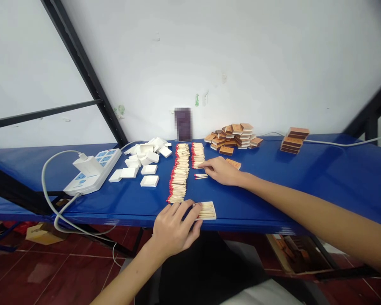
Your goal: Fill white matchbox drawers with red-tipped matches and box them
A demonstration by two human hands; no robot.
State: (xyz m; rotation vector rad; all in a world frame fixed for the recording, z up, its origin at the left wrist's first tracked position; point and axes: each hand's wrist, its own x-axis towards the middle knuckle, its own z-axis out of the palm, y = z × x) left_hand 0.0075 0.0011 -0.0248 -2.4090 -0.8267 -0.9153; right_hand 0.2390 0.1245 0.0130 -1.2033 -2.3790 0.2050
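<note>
Nearest, a filled tray sits at the blue desk's (305, 186) front edge.
Left hand (174, 228), half curled, grips the match tray (207, 210). Farther on, the right hand (220, 170) lies flat and loose, holding nothing, fingertips by a few loose matches (201, 176). Match rows (180, 173) lie between them, with white trays (146, 163) and a power strip (93, 170) to the left and brown sleeves (233, 137) by the wall.

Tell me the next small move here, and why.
Probably pinch up the few loose matches beside the right hand and carry them to the tray that the left hand steadies at the table edge: they lie apart from the rows, and the tray is open, already holding matches.
</note>
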